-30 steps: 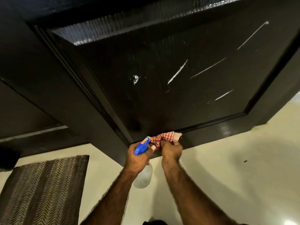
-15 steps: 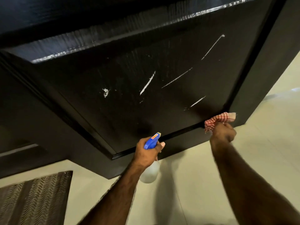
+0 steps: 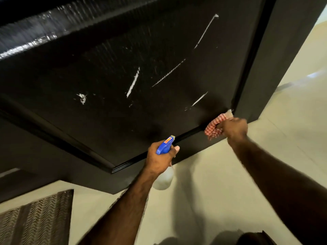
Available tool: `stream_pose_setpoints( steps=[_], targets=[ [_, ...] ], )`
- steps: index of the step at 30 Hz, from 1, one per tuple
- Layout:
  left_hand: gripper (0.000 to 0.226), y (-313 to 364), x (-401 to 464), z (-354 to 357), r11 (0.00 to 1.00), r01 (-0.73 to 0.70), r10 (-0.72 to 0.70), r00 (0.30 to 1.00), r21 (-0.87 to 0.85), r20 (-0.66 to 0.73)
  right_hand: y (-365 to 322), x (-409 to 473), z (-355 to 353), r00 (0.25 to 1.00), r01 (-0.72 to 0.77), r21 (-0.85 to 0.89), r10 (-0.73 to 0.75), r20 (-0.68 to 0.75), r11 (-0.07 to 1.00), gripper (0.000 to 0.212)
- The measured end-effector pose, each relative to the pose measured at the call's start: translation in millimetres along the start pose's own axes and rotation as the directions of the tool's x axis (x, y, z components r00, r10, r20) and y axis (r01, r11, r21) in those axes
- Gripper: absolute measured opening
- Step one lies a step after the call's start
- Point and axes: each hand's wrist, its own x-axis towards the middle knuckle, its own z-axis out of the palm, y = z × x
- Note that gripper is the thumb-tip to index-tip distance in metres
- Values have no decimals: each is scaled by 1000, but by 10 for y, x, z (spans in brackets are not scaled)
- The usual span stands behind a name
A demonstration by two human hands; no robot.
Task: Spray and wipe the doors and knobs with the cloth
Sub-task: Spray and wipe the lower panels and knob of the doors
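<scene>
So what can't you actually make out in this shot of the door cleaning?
- Head view: spray bottle body, mostly behind the left hand.
- Door knob: beyond the frame.
- Cloth: partly bunched inside the motion-blurred right hand.
- Bottle label: too small to read.

The door (image 3: pixel 141 68) is standing far ahead, above the floor (image 3: pixel 212 191). The right hand (image 3: pixel 233 129) is pressing the cloth (image 3: pixel 215 127) on the door's lower right corner. The left hand (image 3: pixel 159 158) is holding the spray bottle (image 3: pixel 164 147) left of it. A mat (image 3: pixel 35 220) is lying near left.
</scene>
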Motion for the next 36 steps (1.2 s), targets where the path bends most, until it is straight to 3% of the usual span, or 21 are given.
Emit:
stream_pose_setpoints(
  steps=[3,6,10,14,18,23,26,30,33,36],
  targets=[
    [35,110,5,145,1000,-2,1,999,20,36,-29,232,-165,998,5,-67,-9,-55,998,35],
    [33,294,1,215,997,-43,39,997,57,72,-106,240,-236,985,29,-16,-31,-169,999,38],
    [29,637,15,250,989,-84,75,994,120,76,-360,141,-367,966,100,-130,-127,-225,986,22],
    [28,1014,47,408,978,-122,112,992,172,67,-780,-21,-563,912,286,-202,-331,-244,937,16],
    [24,1494,-51,620,989,-125,123,992,85,28,-1386,-230,-864,806,482,-224,-529,-264,847,14],
    [25,2397,-188,726,949,-308,306,952,74,27,-2313,-582,-1285,600,689,-265,-736,-312,674,27],
    [22,2860,-228,694,930,-366,366,930,17,-36,-2691,-767,-1359,443,804,-190,-780,-441,564,39],
    [22,3140,-210,648,919,-395,395,917,18,-52,-2630,-699,-1224,305,891,-138,-794,-526,434,31],
    [21,3114,-104,673,931,-366,364,929,-13,-57,-2221,-490,-1056,279,903,-156,-823,-494,400,26],
    [18,2927,-4,770,944,-330,329,943,-5,-42,-1685,-242,-872,352,882,-138,-825,-443,451,19]
  ],
)
